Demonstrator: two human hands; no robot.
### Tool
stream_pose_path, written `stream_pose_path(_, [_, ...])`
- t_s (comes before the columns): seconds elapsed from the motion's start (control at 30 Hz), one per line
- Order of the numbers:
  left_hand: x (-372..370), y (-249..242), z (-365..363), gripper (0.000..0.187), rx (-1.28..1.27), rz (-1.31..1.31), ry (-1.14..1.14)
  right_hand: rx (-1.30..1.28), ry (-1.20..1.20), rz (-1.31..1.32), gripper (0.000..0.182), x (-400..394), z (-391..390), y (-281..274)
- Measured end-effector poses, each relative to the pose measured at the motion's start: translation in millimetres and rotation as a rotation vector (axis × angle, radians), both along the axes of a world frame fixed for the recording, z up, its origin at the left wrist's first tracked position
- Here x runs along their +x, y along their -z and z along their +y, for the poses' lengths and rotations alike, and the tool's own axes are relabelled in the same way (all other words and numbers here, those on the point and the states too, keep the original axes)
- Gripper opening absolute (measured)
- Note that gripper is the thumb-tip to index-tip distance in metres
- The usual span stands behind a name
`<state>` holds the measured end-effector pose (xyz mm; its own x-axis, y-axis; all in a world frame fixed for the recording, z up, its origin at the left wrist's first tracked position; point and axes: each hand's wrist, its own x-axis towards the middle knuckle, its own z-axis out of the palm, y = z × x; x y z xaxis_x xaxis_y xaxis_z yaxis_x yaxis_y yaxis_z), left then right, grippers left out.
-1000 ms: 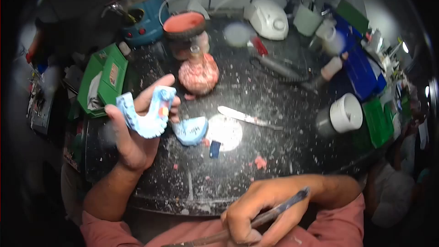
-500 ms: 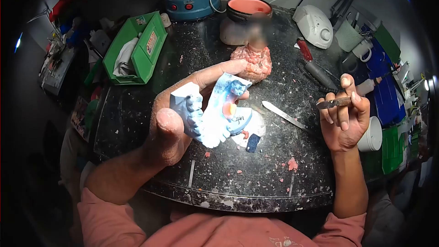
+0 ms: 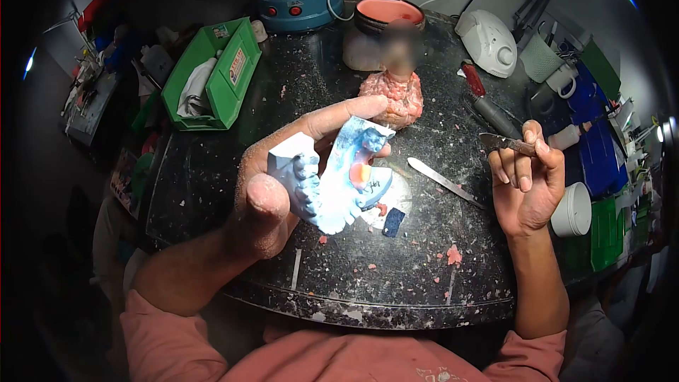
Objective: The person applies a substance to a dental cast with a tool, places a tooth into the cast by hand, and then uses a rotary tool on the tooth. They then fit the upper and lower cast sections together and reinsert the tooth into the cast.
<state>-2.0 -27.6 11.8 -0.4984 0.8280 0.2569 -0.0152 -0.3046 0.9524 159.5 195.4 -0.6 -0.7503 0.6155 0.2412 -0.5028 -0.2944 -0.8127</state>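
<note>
My left hand (image 3: 265, 194) is closed around a pale blue dental cast (image 3: 332, 201), teeth and arch facing up under bright light. A small orange-pink patch (image 3: 360, 174) sits on the inner side of its arch. In my right hand (image 3: 527, 194), thumb and forefinger pinch a dark, stained wax knife (image 3: 506, 143), its blade pointing left. Just beyond the cast, a blue piece with handwriting (image 3: 377, 187) overlaps a white disc (image 3: 397, 198). A dark blue chip (image 3: 394, 222) lies beside it. Past my left fingertips stands a lumpy pink mass (image 3: 402, 106) with a blurred upper part.
A pale flat spatula (image 3: 442, 180) lies between my hands on the black, speckled table (image 3: 226, 255). A green bin (image 3: 219, 88) and blue machine (image 3: 297, 0) stand at the back left. Further right are a pink-lined bowl (image 3: 389, 10), white device (image 3: 488, 42), red-and-black handpiece (image 3: 488, 102) and white tub (image 3: 571, 211).
My left hand and the cast have shifted slightly right and tilted a little. My right hand has turned the wax knife, its blade now higher and further left.
</note>
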Motion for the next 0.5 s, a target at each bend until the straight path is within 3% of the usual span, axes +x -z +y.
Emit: stream_pose_path(0.5, [0.6, 0.9, 1.1, 0.134, 0.043, 0.001, 0.011, 0.006, 0.001, -0.023, 0.017, 0.6, -1.2, -0.4])
